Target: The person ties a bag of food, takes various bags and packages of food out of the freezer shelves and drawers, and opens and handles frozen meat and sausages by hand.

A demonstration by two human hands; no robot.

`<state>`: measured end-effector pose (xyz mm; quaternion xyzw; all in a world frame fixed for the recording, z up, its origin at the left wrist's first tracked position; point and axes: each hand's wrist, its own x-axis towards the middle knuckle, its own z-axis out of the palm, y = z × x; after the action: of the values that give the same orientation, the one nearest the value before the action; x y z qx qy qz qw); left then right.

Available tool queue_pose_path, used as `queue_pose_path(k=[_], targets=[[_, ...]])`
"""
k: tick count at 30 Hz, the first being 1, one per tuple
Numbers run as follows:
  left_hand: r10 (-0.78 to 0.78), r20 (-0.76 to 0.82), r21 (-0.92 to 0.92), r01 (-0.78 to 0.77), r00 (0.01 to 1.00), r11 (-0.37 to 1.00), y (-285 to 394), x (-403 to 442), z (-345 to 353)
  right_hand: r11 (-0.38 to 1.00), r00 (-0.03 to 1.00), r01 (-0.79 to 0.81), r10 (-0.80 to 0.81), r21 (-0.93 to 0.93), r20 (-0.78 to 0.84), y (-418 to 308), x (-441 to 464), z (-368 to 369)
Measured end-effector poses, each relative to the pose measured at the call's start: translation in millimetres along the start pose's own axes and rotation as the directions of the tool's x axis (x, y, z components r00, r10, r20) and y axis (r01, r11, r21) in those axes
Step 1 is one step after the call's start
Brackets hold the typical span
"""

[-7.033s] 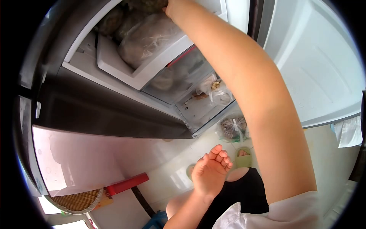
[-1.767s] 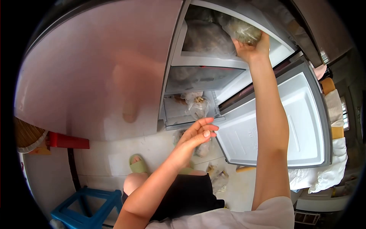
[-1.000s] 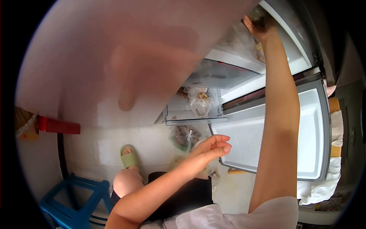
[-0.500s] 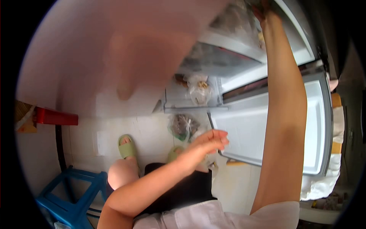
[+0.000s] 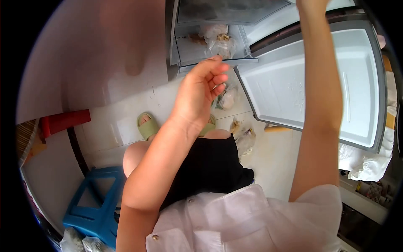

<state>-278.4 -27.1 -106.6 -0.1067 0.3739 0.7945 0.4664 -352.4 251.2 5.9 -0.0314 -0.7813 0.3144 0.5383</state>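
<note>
My left hand [image 5: 200, 86] is raised in front of the open freezer drawer [image 5: 180, 65], its fingers loosely bent and apart, with nothing in them. Just beyond the fingertips, clear plastic bags of food [image 5: 221, 45] lie in that drawer. Above it is another drawer with a translucent front [image 5: 222, 11]. My right arm stretches up across the open freezer door [image 5: 277, 86]. Only the base of my right hand [image 5: 312, 4] shows at the top edge; its fingers are out of frame.
Tied plastic bags [image 5: 228, 97] and another bag [image 5: 245, 140] lie on the tiled floor by my feet. A blue stool [image 5: 94, 210] stands at lower left, near a red box [image 5: 67, 122]. White cloth [image 5: 369, 161] hangs beyond the door at right.
My left hand has risen from over the floor bags to the drawer front. The view has shifted, so my right hand is now mostly cut off at the top.
</note>
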Motion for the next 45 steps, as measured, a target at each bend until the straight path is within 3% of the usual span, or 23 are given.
queue_pose_path(k=[2, 4, 6, 8, 10, 13, 15, 18, 21, 24, 30, 36, 38, 45], targets=[[0.002, 0.017, 0.035, -0.003, 1.000, 0.999, -1.7, -0.6, -4.7, 0.987, 0.999, 0.035, -0.035, -0.158, 0.008, -23.4, -72.8, -29.6], [0.005, 0.023, 0.126, -0.008, 1.000, 0.992, -8.3, -5.6, -7.8, 0.982, 0.992, -0.045, 0.065, -0.182, 0.107, -20.9, -147.7, -32.1], [-0.047, 0.068, 0.198, 0.032, 0.997, 0.980, -29.0, -5.9, -15.2, 0.938, 0.845, -0.261, 0.337, -0.229, 0.416, 12.6, -204.9, -29.4], [-0.255, 0.091, 0.285, 0.220, 0.963, 0.933, -39.9, -8.1, -10.0, 0.867, 0.705, -0.319, 0.487, -0.382, 0.516, 58.8, -238.4, -18.8], [-0.341, 0.154, 0.293, 0.286, 0.928, 0.912, -42.3, -8.9, -1.7, 0.828, 0.672, -0.155, 0.488, -0.539, 0.556, 111.5, -256.5, -8.3], [-0.277, 0.228, 0.310, 0.200, 0.933, 0.929, -37.8, -3.6, 2.4, 0.692, 0.573, 0.002, 0.591, -0.722, 0.568, 166.0, -258.3, 24.8], [-0.252, 0.166, 0.299, 0.195, 0.953, 0.934, -32.1, 0.2, 3.1, 0.581, 0.507, 0.077, 0.677, -0.810, 0.533, 189.4, -264.5, 45.9], [-0.270, 0.099, 0.261, 0.237, 0.958, 0.936, -29.5, 2.7, 3.8, 0.490, 0.319, 0.137, 0.801, -0.861, 0.507, 205.0, -266.4, 67.7], [-0.298, 0.115, 0.245, 0.264, 0.948, 0.933, -34.7, 8.5, -1.2, 0.523, 0.230, 0.152, 0.806, -0.838, 0.545, 201.7, -256.8, 75.4], [-0.291, 0.123, 0.228, 0.259, 0.949, 0.939, -36.9, 9.4, -1.3, 0.354, 0.253, 0.061, 0.899, -0.933, 0.357, 195.3, -252.2, 79.8], [-0.309, 0.121, 0.253, 0.272, 0.943, 0.929, -35.8, 6.4, 0.9, 0.562, 0.279, -0.016, 0.797, -0.827, 0.536, 178.3, -251.9, 74.7], [-0.333, 0.097, 0.272, 0.297, 0.938, 0.915, -37.4, 5.9, 0.9, 0.656, 0.203, 0.192, 0.701, -0.730, 0.683, 157.6, -251.5, 78.8], [-0.374, 0.048, 0.294, 0.345, 0.926, 0.891, -32.4, 3.3, 5.1, 0.718, 0.248, 0.205, 0.619, -0.665, 0.745, 155.6, -251.6, 72.1], [-0.275, 0.136, 0.294, 0.227, 0.952, 0.929, -31.7, 3.1, 2.6, 0.900, 0.413, 0.156, 0.316, -0.408, 0.854, 110.8, -225.1, 23.7]])
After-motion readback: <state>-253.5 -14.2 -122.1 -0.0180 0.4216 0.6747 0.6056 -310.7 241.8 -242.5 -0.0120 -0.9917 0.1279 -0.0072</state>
